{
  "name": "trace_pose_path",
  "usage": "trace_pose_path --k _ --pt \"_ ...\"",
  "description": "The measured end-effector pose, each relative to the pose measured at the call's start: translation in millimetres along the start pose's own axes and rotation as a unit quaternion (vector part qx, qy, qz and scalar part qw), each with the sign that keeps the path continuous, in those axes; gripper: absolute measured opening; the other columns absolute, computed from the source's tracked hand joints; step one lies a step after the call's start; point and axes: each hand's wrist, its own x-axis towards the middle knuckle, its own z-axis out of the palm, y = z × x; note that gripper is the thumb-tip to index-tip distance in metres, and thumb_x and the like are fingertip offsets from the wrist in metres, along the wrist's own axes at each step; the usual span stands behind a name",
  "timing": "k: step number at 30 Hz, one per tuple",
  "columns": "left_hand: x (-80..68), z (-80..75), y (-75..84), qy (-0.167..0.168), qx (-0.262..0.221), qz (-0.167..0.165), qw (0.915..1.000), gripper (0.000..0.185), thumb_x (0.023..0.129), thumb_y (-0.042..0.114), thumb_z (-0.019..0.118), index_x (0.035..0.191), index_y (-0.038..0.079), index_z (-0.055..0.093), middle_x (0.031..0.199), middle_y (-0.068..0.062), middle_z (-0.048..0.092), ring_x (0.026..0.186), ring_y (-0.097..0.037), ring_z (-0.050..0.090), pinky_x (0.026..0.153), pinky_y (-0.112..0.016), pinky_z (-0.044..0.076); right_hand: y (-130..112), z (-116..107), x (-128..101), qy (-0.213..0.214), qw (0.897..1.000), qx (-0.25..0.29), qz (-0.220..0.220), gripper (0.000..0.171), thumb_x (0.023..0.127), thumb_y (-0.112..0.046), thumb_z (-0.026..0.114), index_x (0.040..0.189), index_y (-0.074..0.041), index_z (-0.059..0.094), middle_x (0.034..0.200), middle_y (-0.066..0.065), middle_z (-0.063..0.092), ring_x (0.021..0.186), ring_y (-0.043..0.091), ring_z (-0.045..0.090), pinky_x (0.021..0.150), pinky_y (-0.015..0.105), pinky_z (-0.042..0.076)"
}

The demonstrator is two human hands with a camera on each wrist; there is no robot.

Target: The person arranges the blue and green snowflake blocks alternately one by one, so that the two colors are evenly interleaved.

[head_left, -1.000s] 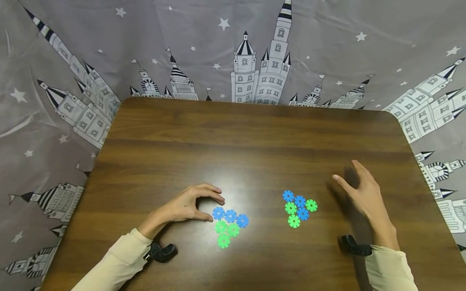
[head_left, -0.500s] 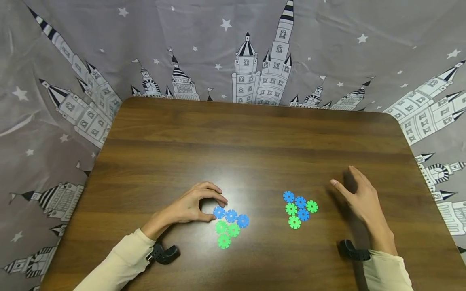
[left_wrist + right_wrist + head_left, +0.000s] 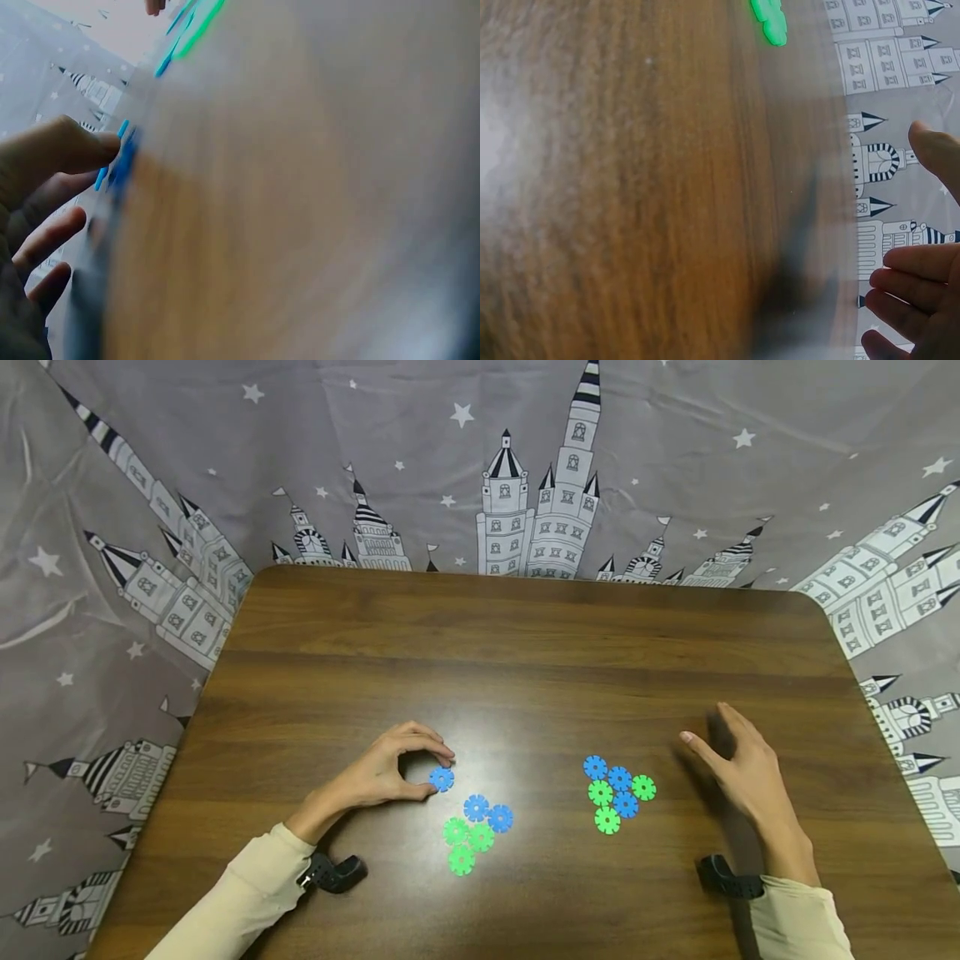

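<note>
My left hand (image 3: 393, 766) has its fingers clamped on a blue disc (image 3: 442, 779) over the bench (image 3: 525, 647), near five other discs (image 3: 481, 837); my right hand (image 3: 750, 772), fingers apart, is right of a six-disc cluster (image 3: 619, 778).

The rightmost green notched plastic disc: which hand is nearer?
Right. The right hand is right of the disc, not touching; the left hand is farther away, to its left.

- Blue and green discs (image 3: 615, 777) on the surface (image 3: 525, 693): no readable letters or numbers.
- Grey cloth (image 3: 412, 410) beyond the surface's far edge: no readable words or labels.
- Black wrist devices (image 3: 337, 875): no legible brand or label.
</note>
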Motion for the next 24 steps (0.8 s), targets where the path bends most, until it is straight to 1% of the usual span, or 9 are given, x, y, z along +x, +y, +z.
trace_pose_path --k 4,7,10,12,15,20,21,24 --pt "8.0 -11.8 -0.2 0.012 0.0 -0.005 0.9999 0.046 0.067 -0.004 0.085 0.11 0.004 0.072 0.106 -0.007 0.068 0.108 -0.025 0.054 0.098 -0.035 0.037 0.8 0.8 -1.0 -0.002 1.0 0.001 -0.002 0.083 0.097 -0.047 0.056 0.153 0.004 0.023 0.153 0.033 0.025 0.137 0.056 0.023 0.104 0.071 0.021" --pt "16.1 -23.5 6.8 0.025 0.009 -0.003 0.9996 0.045 0.066 -0.008 0.083 0.108 -0.001 0.071 0.102 -0.012 0.07 0.105 -0.029 0.056 0.096 -0.032 0.038 2.3 1.8 -2.7 -0.001 1.0 0.002 -0.005 0.082 0.097 -0.046 0.057 0.153 0.004 0.024 0.152 0.034 0.026 0.136 0.057 0.024 0.104 0.071 0.021" --pt "24.4 -36.6 14.1 0.044 0.022 0.002 0.9988 0.044 0.065 -0.01 0.082 0.107 -0.004 0.07 0.1 -0.014 0.07 0.102 -0.03 0.057 0.095 -0.028 0.038 2.5 2.5 -3.0 0.002 1.0 0.0 -0.01 0.082 0.097 -0.045 0.058 0.152 0.005 0.024 0.151 0.035 0.027 0.135 0.058 0.025 0.103 0.072 0.021" --pt "29.4 -44.7 16.2 0.06 0.027 0.003 0.9978 0.043 0.065 -0.011 0.082 0.106 -0.005 0.07 0.099 -0.014 0.07 0.101 -0.03 0.058 0.095 -0.026 0.038 2.3 3.0 -3.4 0.003 1.0 -0.001 -0.01 0.081 0.097 -0.045 0.058 0.152 0.005 0.025 0.151 0.035 0.027 0.135 0.058 0.025 0.103 0.072 0.022" --pt "35.1 -54.0 14.5 0.082 0.029 0.001 0.9962 0.044 0.065 -0.012 0.081 0.107 -0.006 0.07 0.096 -0.015 0.071 0.1 -0.031 0.057 0.095 -0.027 0.039 2.0 4.2 -4.7 0.0 1.0 -0.004 -0.01 0.081 0.097 -0.045 0.057 0.152 0.005 0.025 0.151 0.035 0.027 0.134 0.058 0.025 0.102 0.072 0.022" --pt "41.7 -67.3 8.1 0.111 0.028 -0.005 0.9934 0.046 0.066 -0.013 0.08 0.11 -0.007 0.069 0.095 -0.018 0.072 0.099 -0.035 0.057 0.095 -0.04 0.041 1.1 6.3 -6.1 0.001 1.0 -0.006 -0.014 0.081 0.097 -0.044 0.058 0.151 0.006 0.026 0.15 0.035 0.029 0.135 0.057 0.027 0.103 0.07 0.023" --pt "42.8 -69.7 6.6 0.117 0.029 -0.007 0.9927 0.046 0.066 -0.013 0.08 0.11 -0.007 0.069 0.095 -0.018 0.071 0.099 -0.036 0.057 0.094 -0.04 0.041 0.6 6.8 -6.3 0.001 1.0 -0.005 -0.014 0.081 0.097 -0.044 0.058 0.151 0.006 0.026 0.15 0.035 0.029 0.135 0.057 0.027 0.103 0.07 0.023" --pt "45.9 -76.6 2.5 0.135 0.034 -0.015 0.9901 0.044 0.067 -0.013 0.08 0.11 -0.007 0.069 0.096 -0.018 0.071 0.099 -0.036 0.058 0.095 -0.035 0.039 -2.2 8.3 -6.7 0.0 1.0 -0.005 -0.018 0.081 0.096 -0.044 0.059 0.151 0.006 0.027 0.15 0.035 0.029 0.135 0.056 0.027 0.103 0.07 0.023"
